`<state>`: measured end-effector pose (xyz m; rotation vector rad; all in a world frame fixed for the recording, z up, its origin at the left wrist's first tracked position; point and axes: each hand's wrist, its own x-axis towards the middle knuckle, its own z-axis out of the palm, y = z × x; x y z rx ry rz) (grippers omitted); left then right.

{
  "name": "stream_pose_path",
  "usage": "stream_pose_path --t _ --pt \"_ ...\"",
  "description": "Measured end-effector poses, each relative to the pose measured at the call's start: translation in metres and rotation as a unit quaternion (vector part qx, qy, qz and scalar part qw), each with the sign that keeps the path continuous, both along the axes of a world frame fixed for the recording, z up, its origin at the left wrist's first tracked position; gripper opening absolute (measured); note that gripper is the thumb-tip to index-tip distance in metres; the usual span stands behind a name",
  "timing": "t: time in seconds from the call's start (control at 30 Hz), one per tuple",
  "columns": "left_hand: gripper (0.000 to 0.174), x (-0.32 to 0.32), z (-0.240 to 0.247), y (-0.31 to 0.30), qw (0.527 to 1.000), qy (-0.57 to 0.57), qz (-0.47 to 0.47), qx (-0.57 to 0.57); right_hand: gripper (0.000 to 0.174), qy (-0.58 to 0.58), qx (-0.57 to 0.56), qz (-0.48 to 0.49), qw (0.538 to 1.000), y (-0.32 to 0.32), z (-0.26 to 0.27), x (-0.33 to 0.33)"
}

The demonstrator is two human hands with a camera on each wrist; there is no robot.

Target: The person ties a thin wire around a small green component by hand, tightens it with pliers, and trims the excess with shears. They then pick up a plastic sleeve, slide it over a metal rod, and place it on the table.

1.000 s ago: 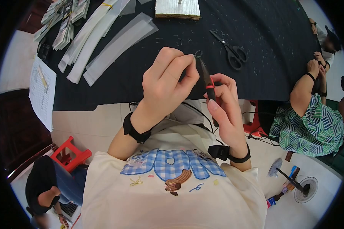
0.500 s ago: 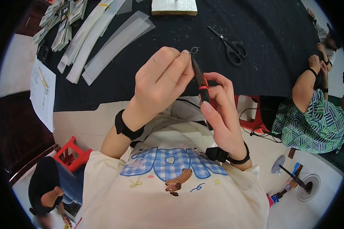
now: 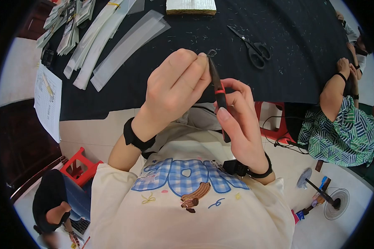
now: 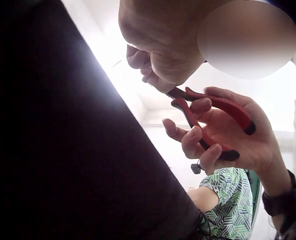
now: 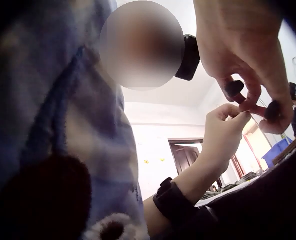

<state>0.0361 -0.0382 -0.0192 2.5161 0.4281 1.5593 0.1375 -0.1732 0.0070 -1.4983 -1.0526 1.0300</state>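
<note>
My left hand (image 3: 174, 89) pinches a small bent wire loop (image 3: 212, 52) between thumb and forefinger; the loop sticks out past the fingertips. In my right hand (image 3: 245, 128) is a pair of pliers (image 3: 219, 93) with dark slender jaws and red-and-black handles. The plier tips meet the wire right at the left fingertips, just below the loop. From the left wrist, the pliers' red handles (image 4: 228, 107) show spread apart, with the right fingers around them. The right wrist view shows the black handle ends (image 5: 273, 111) under the right hand, close to the left hand (image 5: 223, 135).
Black scissors (image 3: 253, 50) lie on the black tablecloth (image 3: 278, 83) among scattered wire bits. A white block (image 3: 191, 6) stands at the far edge. Clear plastic strips (image 3: 129, 52), card bundles (image 3: 70, 35) and a written sheet (image 3: 47, 103) are at left. Another person (image 3: 338, 133) sits at right.
Both hands have shifted slightly left with the wire loop and the pliers. The plier tips stay at the loop's base. Over the last half second the hands have barely moved.
</note>
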Motion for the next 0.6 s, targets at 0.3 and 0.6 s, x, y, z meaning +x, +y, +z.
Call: stream_pose_path --t 0.3,0.6 --pt "0.025 -0.0032 -0.0011 0.005 0.999 0.025 -0.017 0.023 0.018 -0.009 -0.006 -0.009 1.0 0.0016 0.0011 -0.0043" --pt "0.024 -0.0028 -0.002 0.0052 0.999 0.021 -0.006 0.029 0.016 -0.056 0.033 -0.014 0.998 0.0029 -0.0035 -0.0052"
